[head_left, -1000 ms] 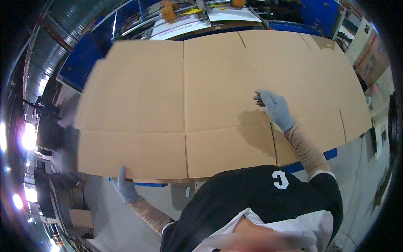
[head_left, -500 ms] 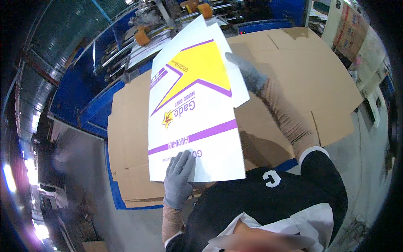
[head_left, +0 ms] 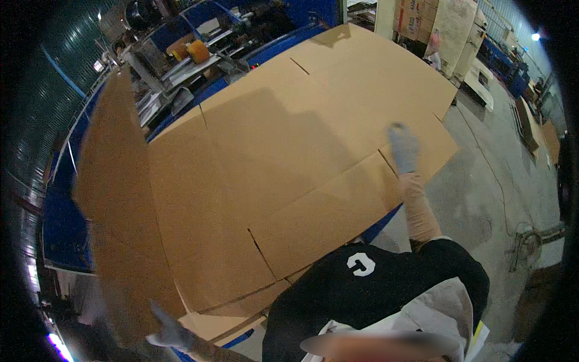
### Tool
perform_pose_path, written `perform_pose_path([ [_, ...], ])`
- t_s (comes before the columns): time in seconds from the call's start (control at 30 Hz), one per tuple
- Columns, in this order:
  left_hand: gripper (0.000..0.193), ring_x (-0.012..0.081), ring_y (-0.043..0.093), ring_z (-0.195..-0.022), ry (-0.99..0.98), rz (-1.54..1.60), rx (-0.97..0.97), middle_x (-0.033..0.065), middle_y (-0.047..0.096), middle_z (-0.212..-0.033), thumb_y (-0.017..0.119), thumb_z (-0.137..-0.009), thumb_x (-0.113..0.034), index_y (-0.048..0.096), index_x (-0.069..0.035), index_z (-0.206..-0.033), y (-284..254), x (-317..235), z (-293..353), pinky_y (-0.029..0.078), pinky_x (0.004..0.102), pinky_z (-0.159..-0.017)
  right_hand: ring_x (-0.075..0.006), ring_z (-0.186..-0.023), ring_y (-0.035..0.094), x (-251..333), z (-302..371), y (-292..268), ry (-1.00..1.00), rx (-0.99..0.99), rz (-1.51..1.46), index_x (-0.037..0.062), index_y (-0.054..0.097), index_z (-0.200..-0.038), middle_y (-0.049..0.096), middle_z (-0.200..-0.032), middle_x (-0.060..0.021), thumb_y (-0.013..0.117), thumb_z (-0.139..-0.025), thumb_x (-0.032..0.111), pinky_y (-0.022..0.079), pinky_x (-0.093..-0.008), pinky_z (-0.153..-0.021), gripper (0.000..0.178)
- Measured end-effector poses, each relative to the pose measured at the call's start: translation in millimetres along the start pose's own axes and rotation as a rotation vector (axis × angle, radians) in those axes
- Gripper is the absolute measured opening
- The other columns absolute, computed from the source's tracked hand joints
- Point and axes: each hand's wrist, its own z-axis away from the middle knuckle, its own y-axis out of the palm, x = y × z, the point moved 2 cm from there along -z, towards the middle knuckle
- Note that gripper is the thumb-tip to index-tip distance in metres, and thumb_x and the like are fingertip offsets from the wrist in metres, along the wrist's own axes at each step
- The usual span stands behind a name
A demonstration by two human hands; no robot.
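A large flat brown cardboard sheet (head_left: 253, 175) with slots and creases lies before me. At its left, a brown cardboard panel (head_left: 120, 193) stands raised and tilted; whether it joins the flat sheet cannot be made out. My left hand (head_left: 175, 333), in a grey glove, grips the lower end of this panel, thumb and fingers apart around its edge. Near the flat sheet's right end, beside a slot, is my right hand (head_left: 404, 149), also grey-gloved. Its fingers are blurred, and I see nothing held in it.
Beyond the cardboard stands a blue machine with metal bars and orange rollers (head_left: 197, 52). Stacked cartons (head_left: 416, 18) are at the far right. A cable (head_left: 482, 151) runs over the grey floor on the right. The blue table edge (head_left: 383, 223) shows under the sheet.
The white, yellow and purple printed face is out of sight; a plain brown panel now stands at the left. My left hand moved left and down, my right hand right and down. The view has turned.
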Motion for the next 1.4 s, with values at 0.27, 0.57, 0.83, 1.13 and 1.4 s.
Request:
perform_pose_path([
  [0.27, 0.020, 0.0200, 0.067, -0.075, 0.095, -0.107, -0.009, 0.0126, 0.071, -0.097, 0.071, -0.082, -0.013, 0.070, 0.002, -0.095, -7.0, 82.7, -30.3, 0.053, 0.0325, -0.068, -0.0285, -0.108, 0.059, -83.4, 119.8, 13.9, 1.199, -0.309, -1.743, -0.0003, 0.050, -0.126, 0.056, -0.125, -0.0143, 0.053, -0.094, 0.026, 0.051, -0.0402, -0.086, 0.042],
  [0.57, 0.038, 0.0287, 0.065, -0.098, 0.169, -0.153, 0.474, 0.0166, 0.065, -0.112, 0.067, -0.081, -0.019, 0.064, 0.000, -0.113, -12.3, 28.1, 18.6, 0.051, 0.0368, -0.084, -0.0245, -0.110, 0.058, 43.4, 49.6, -72.6, 0.402, -0.401, -1.643, -0.0013, 0.050, -0.127, 0.056, -0.124, -0.0148, 0.058, -0.091, 0.023, 0.050, -0.0362, -0.092, 0.044],
  [0.83, 0.046, 0.0347, 0.049, -0.123, 0.430, 0.192, 0.783, 0.0165, 0.056, -0.128, 0.053, -0.073, 0.001, 0.059, -0.003, -0.119, 74.5, -51.5, 74.4, 0.034, 0.0465, -0.108, -0.0299, -0.109, 0.060, 151.1, 5.0, -110.0, -0.569, -0.035, -0.911, 0.0152, 0.059, -0.124, 0.060, -0.125, -0.0098, 0.060, -0.071, 0.011, 0.047, -0.0391, -0.094, 0.053],
  [1.13, 0.053, 0.0305, 0.049, -0.124, 0.412, 0.182, 1.029, 0.0124, 0.054, -0.131, 0.050, -0.070, 0.006, 0.057, -0.006, -0.120, 90.2, -58.1, 97.6, 0.033, 0.0483, -0.108, -0.0329, -0.115, 0.056, 203.2, 61.7, -62.2, -0.914, 0.116, -0.554, 0.0107, 0.059, -0.121, 0.057, -0.128, -0.0125, 0.061, -0.074, 0.014, 0.042, -0.0475, -0.101, 0.046],
  [1.4, 0.053, 0.0310, 0.049, -0.124, 0.413, 0.164, 1.022, 0.0134, 0.054, -0.131, 0.052, -0.068, 0.005, 0.058, -0.005, -0.119, 97.1, -57.8, 101.2, 0.031, 0.0483, -0.110, -0.0322, -0.112, 0.059, 205.0, 61.4, -65.5, -0.871, 0.140, -0.581, 0.0088, 0.061, -0.117, 0.060, -0.124, -0.0134, 0.055, -0.075, 0.007, 0.046, -0.0451, -0.096, 0.043],
])
